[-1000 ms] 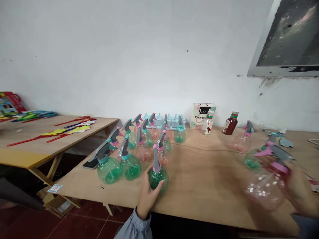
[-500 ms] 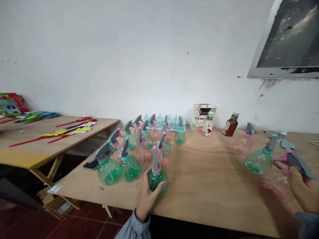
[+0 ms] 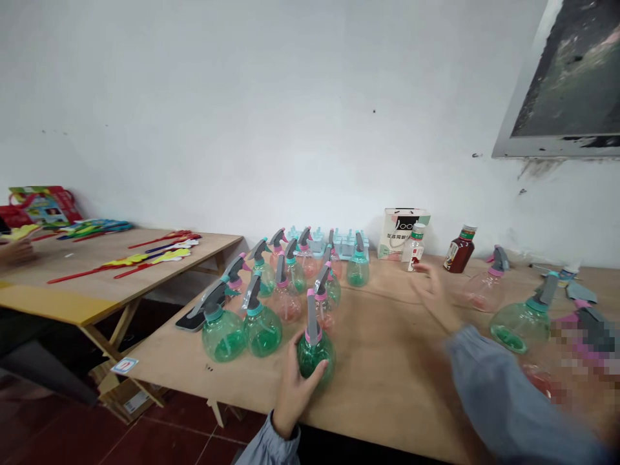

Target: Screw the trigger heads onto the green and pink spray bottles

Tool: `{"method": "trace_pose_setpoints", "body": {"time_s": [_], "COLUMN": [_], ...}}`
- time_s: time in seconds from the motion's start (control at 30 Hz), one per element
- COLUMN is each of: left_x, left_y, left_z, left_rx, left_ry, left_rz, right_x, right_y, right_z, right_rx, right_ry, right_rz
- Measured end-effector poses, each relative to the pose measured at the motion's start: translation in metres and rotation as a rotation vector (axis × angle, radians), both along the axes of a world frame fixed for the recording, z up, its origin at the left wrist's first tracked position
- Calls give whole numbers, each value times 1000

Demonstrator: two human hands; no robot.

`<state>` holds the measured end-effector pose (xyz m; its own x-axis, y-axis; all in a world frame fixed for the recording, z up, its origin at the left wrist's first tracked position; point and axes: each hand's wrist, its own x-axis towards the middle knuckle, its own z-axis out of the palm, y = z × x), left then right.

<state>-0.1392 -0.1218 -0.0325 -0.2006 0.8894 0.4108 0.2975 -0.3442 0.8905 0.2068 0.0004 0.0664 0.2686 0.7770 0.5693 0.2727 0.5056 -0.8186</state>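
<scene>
My left hand (image 3: pixel 294 387) is wrapped round a green round spray bottle (image 3: pixel 316 349) with a grey trigger and pink collar, standing near the front edge of the plywood table (image 3: pixel 387 361). My right hand (image 3: pixel 433 292) reaches out over the middle of the table, blurred, fingers spread and holding nothing. It is nearest a pink spray bottle (image 3: pixel 482 290) and a green spray bottle (image 3: pixel 522 320) on the right. Behind my left hand stands a cluster of several green and pink spray bottles (image 3: pixel 285 290).
A white carton (image 3: pixel 400 232), a small white bottle (image 3: pixel 413 248) and a dark red bottle (image 3: pixel 460 250) stand by the wall. Light blue moulds (image 3: pixel 339 242) sit behind the cluster. A black phone (image 3: pixel 194 318) lies at the table's left corner. A second table (image 3: pixel 72 278) with coloured sticks stands left.
My right hand let go of the pink spray bottle at the right and swung left and forward over the table. My left hand stayed on the green bottle.
</scene>
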Motion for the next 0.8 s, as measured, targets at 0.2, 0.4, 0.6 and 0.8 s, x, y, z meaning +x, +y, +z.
{"method": "trace_pose_setpoints", "body": {"time_s": [0.2,0.4,0.6,0.8], "left_x": [0,-1,0,0], "left_y": [0,1,2,1], "left_z": [0,-3,-3,0], "left_rx": [-9,2,-1,21], "left_ry": [-33,-43,-49,-21], "left_rz": [-12,-37,-21,-22], "right_x": [-116,-132,-103,-53], "right_y": [124,145,93,12], "right_z": [18,15,4,-16], "right_rx": [-122,-165,-203,-265], "right_ry": [25,102,117,233], "right_rz": [-27,43,205,336]}}
